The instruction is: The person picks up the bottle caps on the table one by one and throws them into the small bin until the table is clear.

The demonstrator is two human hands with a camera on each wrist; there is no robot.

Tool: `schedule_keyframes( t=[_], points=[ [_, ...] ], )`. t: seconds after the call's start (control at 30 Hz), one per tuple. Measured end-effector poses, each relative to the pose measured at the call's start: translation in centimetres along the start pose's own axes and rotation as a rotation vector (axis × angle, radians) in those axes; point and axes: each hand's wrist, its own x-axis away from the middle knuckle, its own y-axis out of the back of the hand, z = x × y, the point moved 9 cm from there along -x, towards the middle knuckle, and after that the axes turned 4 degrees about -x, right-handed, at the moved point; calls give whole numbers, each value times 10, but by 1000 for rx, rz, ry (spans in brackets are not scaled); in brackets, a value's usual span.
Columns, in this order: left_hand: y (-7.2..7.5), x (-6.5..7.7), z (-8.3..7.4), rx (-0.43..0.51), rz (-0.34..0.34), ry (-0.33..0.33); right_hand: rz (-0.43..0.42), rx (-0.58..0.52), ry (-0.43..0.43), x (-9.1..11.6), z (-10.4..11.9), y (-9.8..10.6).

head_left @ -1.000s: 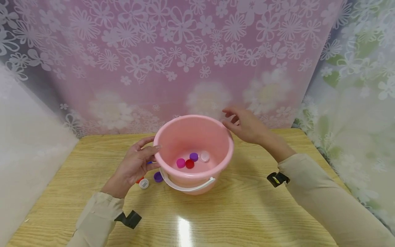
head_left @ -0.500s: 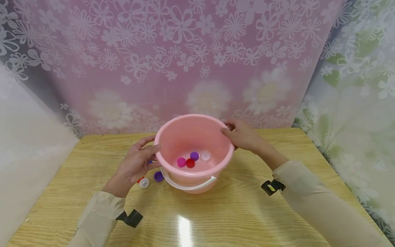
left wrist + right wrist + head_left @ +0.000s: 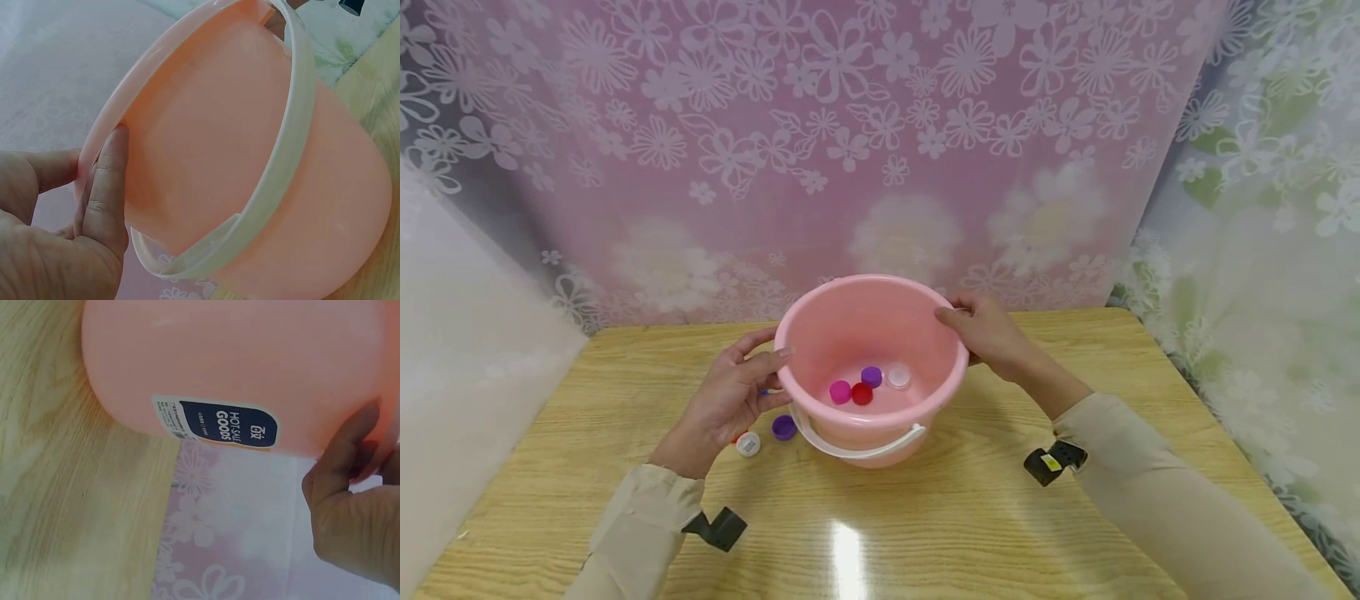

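Note:
A pink plastic bucket (image 3: pixel 872 317) stands on the wooden table, its mouth tipped toward me. Its white handle (image 3: pixel 290 125) hangs down over the near side. Inside, on the bottom, lie a magenta cap (image 3: pixel 840 392), a red cap (image 3: pixel 862 394), a purple cap (image 3: pixel 871 377) and a whitish cap (image 3: pixel 898 377). My left hand (image 3: pixel 730 392) grips the rim at the left, thumb over the edge and fingers underneath outside. At the right rim, my right hand (image 3: pixel 991 335) holds on with the thumb inside and fingers against the outer wall. The right wrist view shows a dark label (image 3: pixel 228 423) on the bucket's side.
Left of the bucket on the table (image 3: pixel 985 517) lie a purple cap (image 3: pixel 784 428) and a white cap (image 3: pixel 748 444), with red and blue pieces partly hidden by my left hand. A floral pink curtain (image 3: pixel 880 167) hangs behind the table's far edge.
My right hand has come down from just off the bucket and taken hold of the right rim. The left hand keeps its grip, and the bucket has barely shifted.

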Motion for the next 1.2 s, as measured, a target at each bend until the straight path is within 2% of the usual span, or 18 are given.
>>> schedule_keyframes(
  t=[0.27,0.37,0.47,0.73,0.83,1.0,1.2],
  points=[
    [1,1,1,-6,-14,9,170,-244,-167,-1,-13,1],
    [1,1,1,-17,-21,11,206,-292,-202,2,-13,4],
    [-1,0,1,-32,-22,8,213,-264,-215,4,-11,8],
    [3,-1,0,-67,-41,8,169,-90,-207,4,-2,14],
    [8,0,1,-157,-71,8,174,-66,-205,5,1,13],
    [25,0,5,-384,-143,4,178,-33,-205,5,3,12],
    [70,0,6,-599,-296,-18,164,0,-216,6,7,11]
  ],
)
